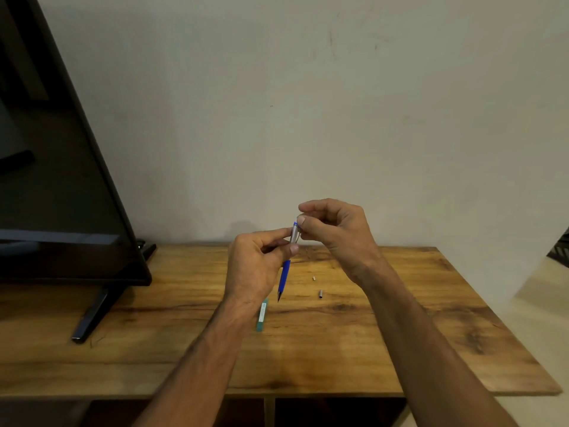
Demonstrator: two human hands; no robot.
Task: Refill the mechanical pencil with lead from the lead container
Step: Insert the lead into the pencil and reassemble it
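The mechanical pencil [285,274] has a blue grip, a silver upper barrel and a dark tip that points down. My left hand [257,263] pinches its silver barrel and holds it nearly upright above the table. My right hand [334,229] has thumb and forefinger pinched together at the pencil's open top end; whatever they pinch is too thin to make out. The green lead container [262,314] lies flat on the wooden table [400,334], just below the pencil's tip. A small silver cap [320,294] and a tiny white eraser piece [314,278] lie on the table to the right.
A large black television [61,180] on a slanted stand foot [95,315] fills the left side of the table. A plain wall stands right behind the table. The table's right edge drops off near a pale floor.
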